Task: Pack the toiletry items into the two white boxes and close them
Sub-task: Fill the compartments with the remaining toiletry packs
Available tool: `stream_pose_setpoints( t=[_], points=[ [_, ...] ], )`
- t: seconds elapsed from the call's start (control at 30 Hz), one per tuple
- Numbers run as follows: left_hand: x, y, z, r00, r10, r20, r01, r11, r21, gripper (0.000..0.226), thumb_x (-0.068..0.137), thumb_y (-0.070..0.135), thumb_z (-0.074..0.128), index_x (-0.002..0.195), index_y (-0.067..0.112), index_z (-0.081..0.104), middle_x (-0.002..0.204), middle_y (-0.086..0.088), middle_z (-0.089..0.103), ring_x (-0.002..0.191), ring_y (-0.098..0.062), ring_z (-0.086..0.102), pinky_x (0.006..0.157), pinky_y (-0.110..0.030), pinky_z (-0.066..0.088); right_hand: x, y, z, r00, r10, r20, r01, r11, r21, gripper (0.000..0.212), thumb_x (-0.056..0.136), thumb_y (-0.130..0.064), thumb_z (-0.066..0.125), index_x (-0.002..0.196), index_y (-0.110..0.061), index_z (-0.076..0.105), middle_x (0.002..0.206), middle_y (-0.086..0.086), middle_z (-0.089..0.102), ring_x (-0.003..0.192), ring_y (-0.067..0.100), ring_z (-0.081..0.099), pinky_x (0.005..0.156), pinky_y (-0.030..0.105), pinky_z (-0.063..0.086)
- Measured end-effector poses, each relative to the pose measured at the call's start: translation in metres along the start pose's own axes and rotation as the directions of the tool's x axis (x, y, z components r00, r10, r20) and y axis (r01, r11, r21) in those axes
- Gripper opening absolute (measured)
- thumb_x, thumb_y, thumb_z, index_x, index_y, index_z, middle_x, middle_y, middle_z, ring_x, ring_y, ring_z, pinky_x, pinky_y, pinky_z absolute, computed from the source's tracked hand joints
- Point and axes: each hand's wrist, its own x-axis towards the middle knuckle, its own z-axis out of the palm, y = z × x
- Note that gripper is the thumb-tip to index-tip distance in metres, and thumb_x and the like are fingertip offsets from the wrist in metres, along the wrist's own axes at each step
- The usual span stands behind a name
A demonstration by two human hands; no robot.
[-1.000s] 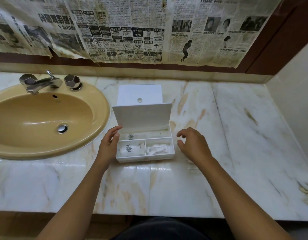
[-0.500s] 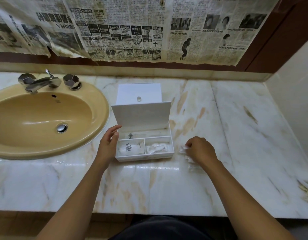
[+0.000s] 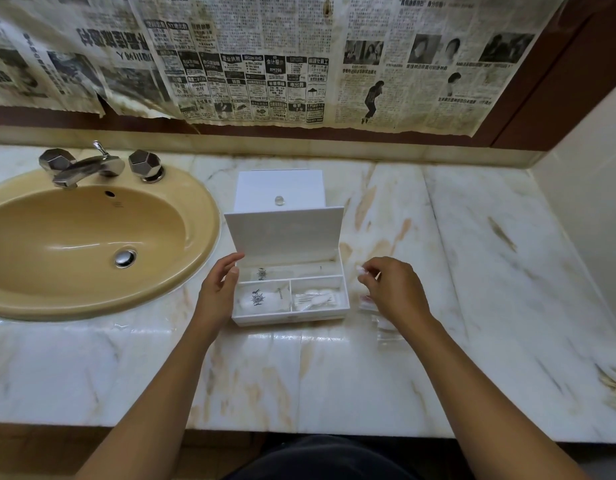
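Compartment box point(image 3: 289, 317), white, lid raised, on marble counter point(image 3: 334, 375); left hand point(image 3: 218, 292) relaxed, fingers spread, against its side; right hand point(image 3: 393, 289) pinching small white item point(image 3: 360, 270).

Both forearms were bare, with no sleeves, watch or rings visible on the left hand point(image 3: 219, 294) or the right hand point(image 3: 393, 289). Dark, black-looking clothing point(image 3: 334, 459) covered the body below the marble counter's point(image 3: 299, 382) near edge.

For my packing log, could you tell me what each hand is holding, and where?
Right hand pinches a small white item by its end; left hand holds nothing.
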Motion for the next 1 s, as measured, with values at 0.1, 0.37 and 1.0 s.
stream_pose_setpoints(
  t=[0.1, 0.37, 1.0],
  points=[
    [-0.001, 0.001, 0.0, 1.0, -0.005, -0.001, 0.005, 1.0, 0.009, 0.027, 0.104, 0.021, 0.043, 0.122, 0.033, 0.059, 0.126, 0.014, 0.057, 0.101, 0.022, 0.048, 0.078, 0.005, 0.032, -0.003, -0.018, 0.0, 0.994, -0.111, -0.014, 0.111, 0.994, 0.001, 0.017, 0.092, -0.022, 0.062, 0.105, -0.014, 0.07, 0.095, -0.002, 0.065, 0.083, 0.015, 0.059, 0.077, 0.029, 0.05],
    [-0.002, 0.001, -0.001, 1.0, 0.0, -0.002, 0.0, 1.0, 0.004, 0.027, 0.104, 0.024, 0.043, 0.121, 0.037, 0.059, 0.128, 0.015, 0.056, 0.113, 0.002, 0.05, 0.086, -0.008, 0.034, -0.016, -0.058, 0.031, 0.915, -0.402, 0.015, 0.402, 0.915, -0.036, 0.011, 0.087, -0.016, 0.066, 0.096, -0.012, 0.072, 0.092, 0.001, 0.063, 0.086, 0.017, 0.057, 0.072, 0.026, 0.044],
    [-0.002, 0.002, -0.001, 1.0, 0.004, 0.007, -0.004, 1.0, -0.018, 0.026, 0.104, 0.023, 0.043, 0.12, 0.037, 0.059, 0.128, 0.015, 0.056, 0.119, 0.0, 0.048, 0.087, -0.003, 0.031, -0.027, -0.052, 0.055, 0.927, -0.223, 0.302, 0.29, 0.937, -0.197, 0.034, 0.098, -0.034, 0.047, 0.07, -0.014, 0.05, 0.071, 0.0, 0.051, 0.072, 0.02, 0.048, 0.061, 0.028, 0.031]
  ],
)
